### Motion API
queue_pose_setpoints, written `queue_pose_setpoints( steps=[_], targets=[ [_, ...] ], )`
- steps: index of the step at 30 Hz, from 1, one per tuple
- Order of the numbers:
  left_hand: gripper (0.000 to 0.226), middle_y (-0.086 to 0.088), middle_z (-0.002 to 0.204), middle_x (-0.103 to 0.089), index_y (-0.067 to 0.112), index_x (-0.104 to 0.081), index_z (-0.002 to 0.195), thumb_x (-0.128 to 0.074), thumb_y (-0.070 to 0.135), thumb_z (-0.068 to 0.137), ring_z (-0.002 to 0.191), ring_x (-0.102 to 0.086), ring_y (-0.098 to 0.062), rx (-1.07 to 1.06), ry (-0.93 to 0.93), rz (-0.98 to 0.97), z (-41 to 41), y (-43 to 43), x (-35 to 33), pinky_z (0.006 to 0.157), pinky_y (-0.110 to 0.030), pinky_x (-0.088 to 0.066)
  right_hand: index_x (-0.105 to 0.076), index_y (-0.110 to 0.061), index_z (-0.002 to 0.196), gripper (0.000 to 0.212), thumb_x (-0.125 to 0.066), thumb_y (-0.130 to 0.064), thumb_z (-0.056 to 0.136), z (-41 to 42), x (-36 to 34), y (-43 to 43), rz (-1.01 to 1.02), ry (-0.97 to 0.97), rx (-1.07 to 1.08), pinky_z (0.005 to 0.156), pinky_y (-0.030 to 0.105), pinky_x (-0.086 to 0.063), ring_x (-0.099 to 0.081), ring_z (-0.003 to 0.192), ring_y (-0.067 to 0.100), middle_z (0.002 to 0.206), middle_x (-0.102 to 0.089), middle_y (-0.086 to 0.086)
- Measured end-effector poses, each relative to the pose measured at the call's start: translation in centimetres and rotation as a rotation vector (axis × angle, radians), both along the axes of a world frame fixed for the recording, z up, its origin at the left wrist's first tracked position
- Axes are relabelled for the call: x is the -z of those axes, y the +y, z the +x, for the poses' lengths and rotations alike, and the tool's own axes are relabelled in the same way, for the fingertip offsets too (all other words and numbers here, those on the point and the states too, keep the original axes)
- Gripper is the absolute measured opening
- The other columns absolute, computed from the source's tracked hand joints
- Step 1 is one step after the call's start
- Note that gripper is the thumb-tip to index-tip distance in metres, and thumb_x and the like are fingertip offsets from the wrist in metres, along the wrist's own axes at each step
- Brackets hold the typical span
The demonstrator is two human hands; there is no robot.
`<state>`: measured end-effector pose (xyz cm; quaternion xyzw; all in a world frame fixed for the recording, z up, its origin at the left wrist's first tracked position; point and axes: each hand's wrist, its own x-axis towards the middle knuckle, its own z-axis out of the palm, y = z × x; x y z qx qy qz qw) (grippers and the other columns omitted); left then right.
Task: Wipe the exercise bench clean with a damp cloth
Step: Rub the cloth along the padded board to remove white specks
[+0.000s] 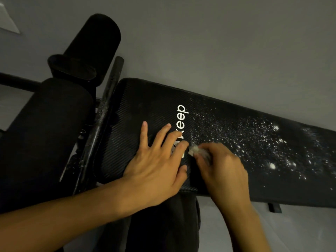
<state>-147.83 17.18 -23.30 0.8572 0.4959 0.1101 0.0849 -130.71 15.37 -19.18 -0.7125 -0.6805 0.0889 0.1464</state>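
Note:
A black padded exercise bench (227, 113) with a white printed logo runs from the centre to the right edge. White powdery specks (258, 142) cover its right half. My left hand (158, 160) lies flat on the pad with fingers spread, over part of the logo. My right hand (221, 168) grips a small crumpled pale cloth (197, 150) and holds it against the pad just right of the logo. Most of the cloth is hidden under my fingers.
Black foam roller pads (98, 44) and a scuffed black metal bar (107, 99) stand at the bench's left end. A large black cushion (45, 128) lies lower left. Grey floor (218, 42) surrounds the bench. Dark clothing (163, 224) sits below the pad's near edge.

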Motion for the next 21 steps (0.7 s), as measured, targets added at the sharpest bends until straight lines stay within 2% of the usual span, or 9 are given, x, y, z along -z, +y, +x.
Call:
queue_pose_setpoints(
  steps=[8,14,21],
  targets=[
    [0.057,-0.01,0.15,-0.046,0.019,-0.051,0.138,-0.042,0.051,0.091,0.149,-0.033,-0.034,-0.004,-0.006,0.009,-0.1,-0.1,0.1,0.116,-0.074,-0.019,-0.063,-0.035,0.105,0.014,-0.063,-0.042,0.093,-0.2,-0.2,-0.5,-0.02,0.008,0.0,0.066,0.035,-0.052,-0.063,0.081,0.011,0.097,-0.063,-0.017],
    [0.06,-0.011,0.151,-0.047,0.019,-0.052,0.14,-0.041,0.052,0.091,0.149,-0.035,-0.034,-0.008,0.006,0.003,0.0,0.0,0.1,0.115,-0.074,-0.021,-0.063,-0.029,0.108,0.018,-0.057,-0.043,0.098,-0.7,0.0,4.5,0.035,-0.03,-0.02,0.07,0.043,-0.056,-0.065,0.083,0.018,0.101,-0.064,-0.008],
    [0.06,-0.012,0.15,-0.047,0.017,-0.053,0.137,-0.043,0.052,0.09,0.149,-0.035,-0.035,-0.014,0.001,0.021,0.1,-0.1,0.3,0.114,-0.074,-0.022,-0.063,-0.033,0.104,0.018,-0.057,-0.047,0.096,-0.6,-0.4,2.2,-0.019,-0.038,-0.007,0.069,0.041,-0.055,-0.064,0.082,0.016,0.097,-0.063,-0.012]
  ],
)
